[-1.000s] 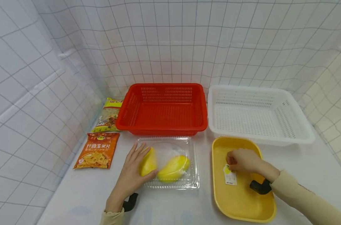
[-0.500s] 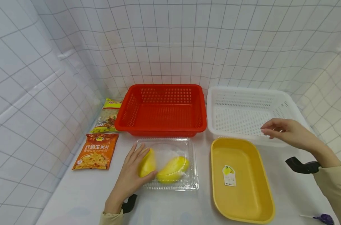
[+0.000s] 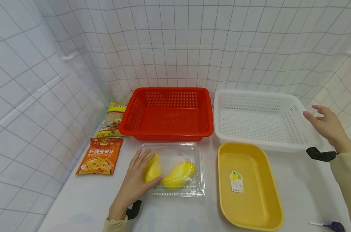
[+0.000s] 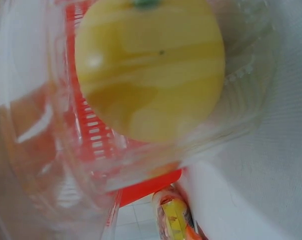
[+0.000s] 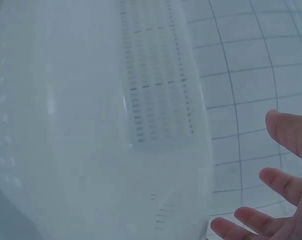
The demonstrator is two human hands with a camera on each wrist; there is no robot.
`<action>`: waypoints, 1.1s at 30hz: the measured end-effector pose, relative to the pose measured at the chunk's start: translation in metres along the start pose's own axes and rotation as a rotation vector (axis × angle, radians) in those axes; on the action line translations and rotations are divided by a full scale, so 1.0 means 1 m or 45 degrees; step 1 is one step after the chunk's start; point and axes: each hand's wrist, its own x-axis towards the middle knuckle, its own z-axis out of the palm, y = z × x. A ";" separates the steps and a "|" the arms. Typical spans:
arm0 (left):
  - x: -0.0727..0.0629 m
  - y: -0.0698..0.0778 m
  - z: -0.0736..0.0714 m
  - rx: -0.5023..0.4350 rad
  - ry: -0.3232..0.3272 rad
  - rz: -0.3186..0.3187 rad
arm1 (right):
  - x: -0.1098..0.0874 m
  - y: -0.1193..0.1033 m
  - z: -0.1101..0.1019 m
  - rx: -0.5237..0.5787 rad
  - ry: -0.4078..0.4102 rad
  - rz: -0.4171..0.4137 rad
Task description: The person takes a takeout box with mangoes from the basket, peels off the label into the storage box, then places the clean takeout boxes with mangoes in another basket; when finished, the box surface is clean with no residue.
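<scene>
My left hand (image 3: 136,175) rests with spread fingers on the left side of a clear plastic clamshell box (image 3: 201,180). Two yellow fruits (image 3: 178,174) lie inside it, the left one partly covered by the fingers. Through the blurred plastic in the left wrist view, one yellow fruit (image 4: 151,75) shows a green stem end. At the right end of the white plastic basket (image 3: 248,124), my right hand (image 3: 328,127) is held with fingers apart and nothing in them. The right wrist view has its fingertips (image 5: 274,177) just beside the basket rim (image 5: 208,160).
A red basket (image 3: 172,117) stands behind the box. In front of the white basket is a yellow tray (image 3: 255,193) with a lemon-printed label (image 3: 236,182). Two snack bags, one orange (image 3: 100,156) and one yellow-green (image 3: 111,120), lie left. A purple lollipop (image 3: 335,226) lies front right.
My right hand has left the yellow tray, crossed over the white basket and moved to its right end. The lollipop has come into view. My left hand has stayed on the box.
</scene>
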 end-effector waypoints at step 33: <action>0.001 0.001 -0.010 -0.095 -0.076 -0.065 | 0.008 0.059 0.014 0.938 -0.450 0.128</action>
